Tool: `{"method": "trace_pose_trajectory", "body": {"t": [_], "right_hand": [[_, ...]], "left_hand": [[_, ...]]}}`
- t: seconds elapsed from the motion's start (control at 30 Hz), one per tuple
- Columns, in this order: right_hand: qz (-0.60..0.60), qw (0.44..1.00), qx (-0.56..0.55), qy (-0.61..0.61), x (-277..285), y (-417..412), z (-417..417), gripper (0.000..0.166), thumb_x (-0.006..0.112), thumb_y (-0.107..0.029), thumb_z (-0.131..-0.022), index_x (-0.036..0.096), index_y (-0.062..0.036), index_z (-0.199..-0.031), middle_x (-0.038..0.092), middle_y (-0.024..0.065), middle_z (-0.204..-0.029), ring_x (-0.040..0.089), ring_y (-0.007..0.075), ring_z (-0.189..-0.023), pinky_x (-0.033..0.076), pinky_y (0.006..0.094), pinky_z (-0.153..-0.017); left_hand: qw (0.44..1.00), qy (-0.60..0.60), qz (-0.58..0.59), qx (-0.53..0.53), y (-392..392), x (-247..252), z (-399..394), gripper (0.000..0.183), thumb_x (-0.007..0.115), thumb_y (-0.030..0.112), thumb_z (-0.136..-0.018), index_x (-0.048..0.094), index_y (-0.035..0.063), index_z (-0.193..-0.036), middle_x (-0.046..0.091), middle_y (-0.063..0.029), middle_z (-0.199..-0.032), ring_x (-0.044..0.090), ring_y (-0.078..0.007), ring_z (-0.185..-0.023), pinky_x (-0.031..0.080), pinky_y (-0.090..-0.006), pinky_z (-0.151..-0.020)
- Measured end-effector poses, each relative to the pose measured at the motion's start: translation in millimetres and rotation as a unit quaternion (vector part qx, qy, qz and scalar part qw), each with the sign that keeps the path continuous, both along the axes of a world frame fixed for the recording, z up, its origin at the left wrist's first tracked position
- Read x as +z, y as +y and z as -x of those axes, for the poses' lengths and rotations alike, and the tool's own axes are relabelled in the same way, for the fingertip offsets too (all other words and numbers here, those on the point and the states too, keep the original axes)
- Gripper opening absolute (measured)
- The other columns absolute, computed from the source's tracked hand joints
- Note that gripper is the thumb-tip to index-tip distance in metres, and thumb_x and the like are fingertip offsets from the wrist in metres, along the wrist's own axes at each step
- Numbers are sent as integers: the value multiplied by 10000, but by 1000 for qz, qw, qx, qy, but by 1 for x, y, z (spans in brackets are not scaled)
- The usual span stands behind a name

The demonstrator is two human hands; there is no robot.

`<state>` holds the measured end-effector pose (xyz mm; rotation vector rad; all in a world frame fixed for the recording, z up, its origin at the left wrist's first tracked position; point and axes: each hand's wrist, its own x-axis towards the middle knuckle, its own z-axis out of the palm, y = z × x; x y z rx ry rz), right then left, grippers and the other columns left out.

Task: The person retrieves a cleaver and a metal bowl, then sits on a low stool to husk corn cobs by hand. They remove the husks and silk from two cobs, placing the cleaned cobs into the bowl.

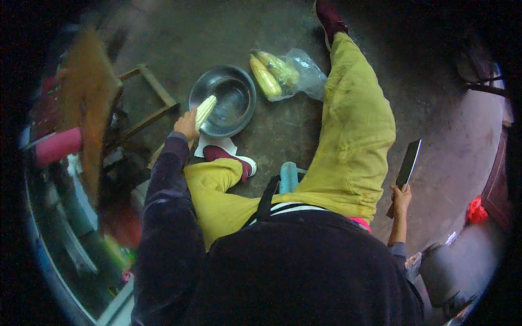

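An ear of pale corn (pixel 206 111) is gripped by its lower end in my left hand (pixel 187 125). Its tip reaches over the left rim of a round metal basin (pixel 248 87) on the floor. Out to my right side, my right hand (pixel 401 198) holds a cleaver (pixel 409 163) by the handle, blade pointing away from me and well apart from the corn. Beyond the basin, to its right, several more ears of corn (pixel 266 77) lie in a clear plastic bag (pixel 306 75).
A wooden frame (pixel 157 87) stands left of the basin, near a brown wooden board (pixel 87 93). My shoe (pixel 228 158) rests by a white sheet (pixel 222 143) below the basin. A red plastic bag (pixel 476 210) lies far right. Dark concrete floor (pixel 285 130) separates my legs.
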<state>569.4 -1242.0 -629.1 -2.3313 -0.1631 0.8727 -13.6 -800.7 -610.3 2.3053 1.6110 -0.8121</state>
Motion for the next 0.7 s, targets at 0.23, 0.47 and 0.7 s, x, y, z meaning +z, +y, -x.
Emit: {"method": "trace_pose_trajectory", "body": {"t": [0.23, 0.47, 0.7], "right_hand": [[111, 991, -7, -73, 4, -4, 9, 548, 605, -27, -740, 416, -70, -1252, 603, 64, -773, 570, 145, -498, 429, 259, -435], [-51, 995, 58, -65, 39, 88, -48, 548, 546, 30, -728, 410, -66, -1250, 589, 56, -847, 531, 106, -595, 422, 231, -478], [-230, 882, 360, -197, 177, 302, 18, 601, 540, 114, -750, 420, -104, -1297, 589, 60, -1045, 541, 99, -764, 463, 238, -709]], "left_hand": [[986, -2, -115, -122, 6, -64, 33, 576, 554, 31, -739, 400, 139, -1284, 487, -98, -1188, 532, -279, -957, 434, -424, -775], [982, -72, -107, -136, 13, -43, 10, 797, 757, 216, -608, 379, 136, -1304, 386, -118, -1318, 413, -294, -1172, 362, -466, -921], [960, -167, -149, -165, 8, 32, -26, 438, 695, 180, -617, 541, 68, -1011, 478, -102, -999, 460, -293, -1023, 373, -426, -826]]}}
